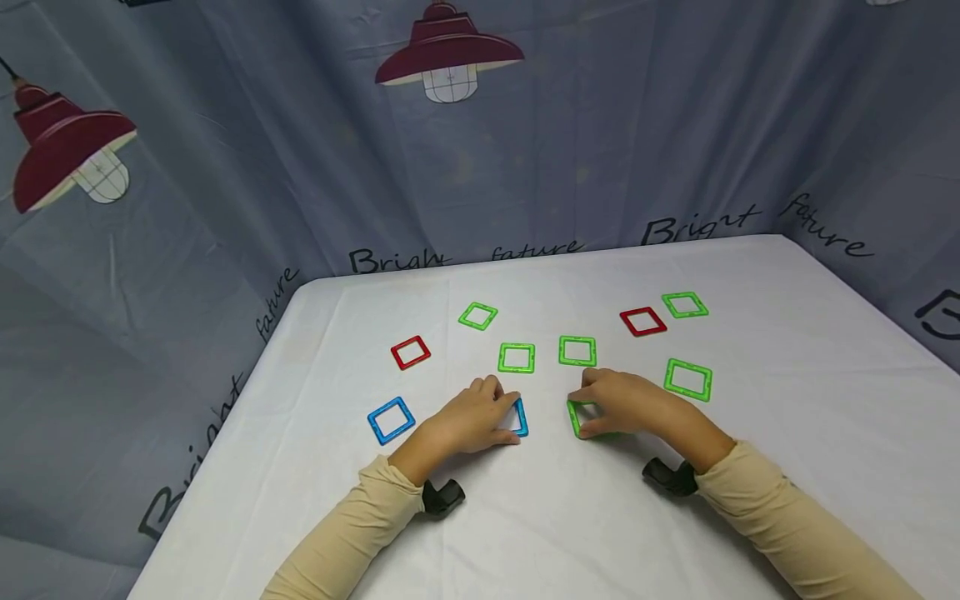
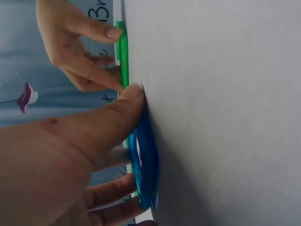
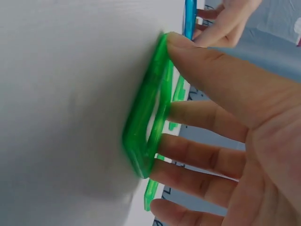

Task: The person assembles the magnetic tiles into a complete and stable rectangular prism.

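My left hand pinches a blue magnetic tile, an open square frame, near the middle of the table. In the left wrist view the thumb presses one corner of this blue tile and the fingers lie along its far side. Across a short gap, my right hand holds a green magnetic tile of the same shape. The right wrist view shows the thumb at one end of that green tile and several fingertips against its side, the tile tilted over the white cloth.
On the white table lie another blue tile and a red tile at left. Green tiles lie just beyond the hands. A second red tile and more green tiles are at right. A grey curtain hangs behind.
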Demonstrator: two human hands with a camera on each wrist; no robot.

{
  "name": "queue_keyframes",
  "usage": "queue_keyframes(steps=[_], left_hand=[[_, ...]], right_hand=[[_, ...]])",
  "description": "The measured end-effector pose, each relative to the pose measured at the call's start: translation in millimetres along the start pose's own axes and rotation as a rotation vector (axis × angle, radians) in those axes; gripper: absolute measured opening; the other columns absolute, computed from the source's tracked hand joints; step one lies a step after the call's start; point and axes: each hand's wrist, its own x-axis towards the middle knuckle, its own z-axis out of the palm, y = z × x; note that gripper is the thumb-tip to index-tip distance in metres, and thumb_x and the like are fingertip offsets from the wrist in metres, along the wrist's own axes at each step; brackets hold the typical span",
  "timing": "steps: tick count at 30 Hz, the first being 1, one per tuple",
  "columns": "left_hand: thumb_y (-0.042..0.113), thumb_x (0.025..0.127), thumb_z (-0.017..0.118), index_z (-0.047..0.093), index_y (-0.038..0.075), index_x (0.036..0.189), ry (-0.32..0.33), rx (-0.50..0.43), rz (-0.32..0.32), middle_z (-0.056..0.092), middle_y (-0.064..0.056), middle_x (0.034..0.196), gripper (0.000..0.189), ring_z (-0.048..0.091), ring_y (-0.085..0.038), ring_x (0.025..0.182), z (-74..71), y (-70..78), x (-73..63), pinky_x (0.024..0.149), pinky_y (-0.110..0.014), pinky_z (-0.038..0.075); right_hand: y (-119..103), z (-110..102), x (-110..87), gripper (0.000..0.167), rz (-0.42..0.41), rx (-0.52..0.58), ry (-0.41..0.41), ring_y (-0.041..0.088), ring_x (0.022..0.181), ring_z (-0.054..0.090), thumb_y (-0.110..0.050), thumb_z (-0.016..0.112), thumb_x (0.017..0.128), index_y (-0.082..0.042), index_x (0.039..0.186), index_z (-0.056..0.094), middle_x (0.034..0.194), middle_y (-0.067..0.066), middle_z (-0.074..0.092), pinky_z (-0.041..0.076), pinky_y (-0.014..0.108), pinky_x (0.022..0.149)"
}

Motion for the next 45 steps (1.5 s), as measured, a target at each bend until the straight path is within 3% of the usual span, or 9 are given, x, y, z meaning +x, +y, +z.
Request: queue_keyframes(steps=[7,16,23,29,45], left_hand=[[0.046,0.087,0.059,0.044,0.006,0.137,0.028,0.009,0.038,0.045,-0.006,0.114,0.066,0.042,-0.019,0.099,3.8,-0.9,0.9,0.085,-0.028,0.039],[0.047,0.086,0.06,0.049,0.008,0.133,0.037,-0.011,0.062,0.046,-0.006,0.113,0.062,0.042,-0.019,0.098,7.8,-1.0,2.8,0.085,-0.028,0.04],[0.049,0.086,0.059,0.05,0.009,0.134,0.055,0.018,0.064,0.046,-0.006,0.112,0.063,0.041,-0.017,0.095,9.5,-1.3,8.1,0.083,-0.026,0.039],[0.049,0.086,0.058,0.047,0.01,0.136,0.005,-0.009,0.061,0.044,-0.005,0.113,0.064,0.04,-0.016,0.097,11.4,-1.5,9.3,0.082,-0.025,0.038],[0.047,0.089,0.055,0.042,0.009,0.139,0.005,-0.015,0.07,0.042,-0.006,0.116,0.064,0.038,-0.017,0.099,8.0,-5.1,11.5,0.085,-0.026,0.036]], right_hand=[[-5.4,3.6,10.2,0.049,-0.03,0.01,0.021,0.013,0.075,0.047,-0.036,0.075,0.075,-0.009,0.115,0.066,0.093,0.003,0.051,0.043,0.025,0.064],[-13.0,7.7,21.1,0.051,-0.034,0.036,0.007,0.012,0.074,0.045,-0.037,0.075,0.076,-0.007,0.116,0.066,0.091,0.002,0.049,0.04,0.023,0.061],[-15.7,5.4,27.6,0.05,-0.036,-0.016,0.002,0.014,0.078,0.047,-0.038,0.075,0.076,-0.008,0.115,0.066,0.093,0.003,0.051,0.043,0.026,0.065],[-18.3,7.6,29.5,0.05,-0.047,-0.009,-0.022,0.015,0.079,0.048,-0.038,0.075,0.076,-0.008,0.115,0.066,0.093,0.004,0.051,0.044,0.026,0.065],[-19.4,6.0,35.9,0.05,-0.064,-0.018,0.007,0.015,0.08,0.049,-0.038,0.074,0.076,-0.008,0.115,0.066,0.094,0.004,0.052,0.045,0.028,0.066]])
